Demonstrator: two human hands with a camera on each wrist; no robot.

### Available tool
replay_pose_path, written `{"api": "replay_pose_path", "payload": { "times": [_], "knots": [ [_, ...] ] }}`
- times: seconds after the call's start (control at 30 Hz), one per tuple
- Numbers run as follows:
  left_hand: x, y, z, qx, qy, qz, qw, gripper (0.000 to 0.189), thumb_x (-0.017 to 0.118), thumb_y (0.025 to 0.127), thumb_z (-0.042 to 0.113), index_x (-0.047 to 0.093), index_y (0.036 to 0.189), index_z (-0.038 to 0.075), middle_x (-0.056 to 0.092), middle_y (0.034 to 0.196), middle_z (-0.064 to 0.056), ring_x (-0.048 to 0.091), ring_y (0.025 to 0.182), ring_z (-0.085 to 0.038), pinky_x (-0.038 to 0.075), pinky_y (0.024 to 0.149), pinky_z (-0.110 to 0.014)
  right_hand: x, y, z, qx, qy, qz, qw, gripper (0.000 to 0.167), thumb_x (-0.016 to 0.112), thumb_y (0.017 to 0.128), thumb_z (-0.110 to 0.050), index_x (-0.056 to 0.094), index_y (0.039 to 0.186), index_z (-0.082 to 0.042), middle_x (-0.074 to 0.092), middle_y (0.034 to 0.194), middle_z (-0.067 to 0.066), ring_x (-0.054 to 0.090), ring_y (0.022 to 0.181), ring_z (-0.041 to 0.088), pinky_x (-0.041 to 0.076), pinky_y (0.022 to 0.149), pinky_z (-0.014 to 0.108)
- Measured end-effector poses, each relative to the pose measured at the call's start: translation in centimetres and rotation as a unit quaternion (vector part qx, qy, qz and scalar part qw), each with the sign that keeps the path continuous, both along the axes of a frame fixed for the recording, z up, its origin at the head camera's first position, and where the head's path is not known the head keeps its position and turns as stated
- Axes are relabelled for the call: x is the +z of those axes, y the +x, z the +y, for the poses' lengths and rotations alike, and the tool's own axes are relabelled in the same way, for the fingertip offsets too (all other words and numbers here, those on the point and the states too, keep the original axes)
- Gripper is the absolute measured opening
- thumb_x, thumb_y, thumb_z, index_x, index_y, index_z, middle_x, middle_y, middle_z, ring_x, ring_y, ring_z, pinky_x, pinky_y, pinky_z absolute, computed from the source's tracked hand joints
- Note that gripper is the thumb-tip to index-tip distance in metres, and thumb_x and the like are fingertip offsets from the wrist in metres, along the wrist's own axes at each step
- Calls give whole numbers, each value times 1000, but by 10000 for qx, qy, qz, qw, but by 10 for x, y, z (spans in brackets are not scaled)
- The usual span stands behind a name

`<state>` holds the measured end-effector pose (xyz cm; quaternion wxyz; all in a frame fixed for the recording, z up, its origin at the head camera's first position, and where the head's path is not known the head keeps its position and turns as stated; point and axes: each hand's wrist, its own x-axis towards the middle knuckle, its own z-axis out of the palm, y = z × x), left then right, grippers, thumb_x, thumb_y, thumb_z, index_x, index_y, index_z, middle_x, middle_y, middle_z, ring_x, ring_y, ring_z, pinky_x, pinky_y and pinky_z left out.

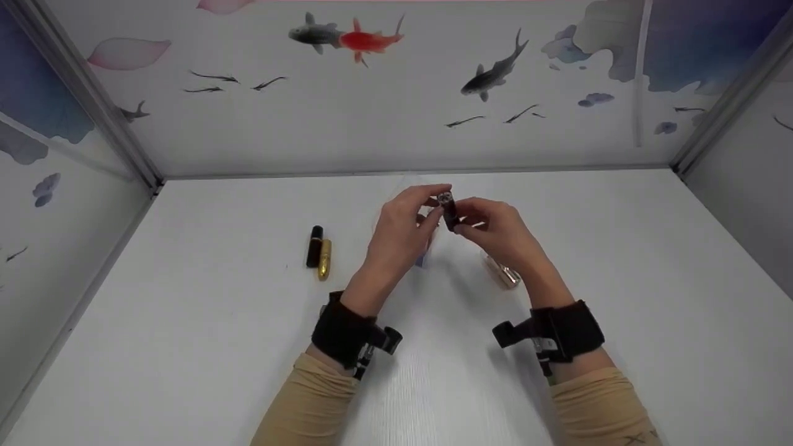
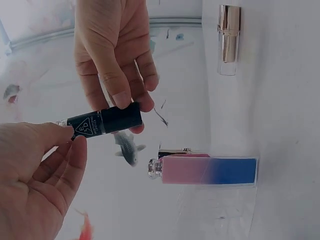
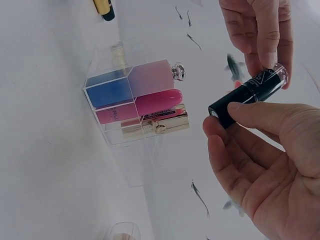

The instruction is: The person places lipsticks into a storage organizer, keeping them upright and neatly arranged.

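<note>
A black lipstick (image 1: 451, 217) with a clear, faceted end is held tilted above the table between both hands. My left hand (image 1: 401, 226) pinches its clear end between thumb and fingers. At the plain black end, the thumb and fingers of my right hand (image 1: 500, 230) grip it. White lettering shows along the lipstick's side (image 2: 87, 126) in the left wrist view. Below the hands stands a clear acrylic holder (image 3: 137, 172), mostly hidden in the head view. It carries a pink-to-blue tube (image 3: 127, 85), a bright pink tube (image 3: 157, 102) and a gold lipstick (image 3: 172, 122).
Left of the hands, a black lipstick (image 1: 315, 248) and a gold lipstick (image 1: 325, 260) lie side by side on the white table (image 1: 204, 322). A gold-and-clear tube (image 1: 505, 272) lies near my right wrist. A printed fish panel (image 1: 384, 111) borders the table's back.
</note>
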<state>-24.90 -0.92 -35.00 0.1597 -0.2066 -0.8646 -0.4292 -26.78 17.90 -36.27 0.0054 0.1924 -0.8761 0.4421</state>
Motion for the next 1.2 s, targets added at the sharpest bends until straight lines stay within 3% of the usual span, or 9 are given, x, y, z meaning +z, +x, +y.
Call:
{"api": "replay_pose_path", "payload": {
  "times": [0.37,0.53,0.77,0.97,1.2],
  "knots": [
    [-9,-4,5,452,-45,741,9962,33,66,97,19,64,129,17,70,118,0,71,98,-11,57,70,-21,4,7,-10,-483,42,738,9961,35,65,96,-8,64,131,-11,69,126,9,65,117,24,56,94,46],
    [-13,-6,6,729,-131,903,9932,32,67,96,20,64,128,18,70,119,0,72,97,-11,56,70,-19,8,11,-13,-463,-201,1191,9916,37,63,97,-6,60,133,-11,66,131,6,65,118,21,56,93,42],
    [-15,-10,4,818,127,880,9927,32,66,97,18,62,129,15,71,122,-2,73,101,-12,58,72,-20,14,15,-17,-244,-290,1331,9904,35,58,100,-5,62,134,-12,66,132,5,68,114,19,59,86,34],
    [-16,-12,5,907,454,656,9927,27,64,98,19,60,125,14,74,121,-1,74,99,-11,57,72,-20,13,16,-17,-188,-166,1621,9864,42,55,100,-1,59,140,-13,64,137,6,63,124,24,59,90,44],
    [-18,-14,10,1017,378,918,9898,23,62,99,16,67,121,14,77,111,-1,75,96,-12,59,73,-21,9,14,-19,-188,-116,1652,9860,46,52,101,1,54,144,-12,59,144,7,58,132,24,59,93,41]
  ]
}}
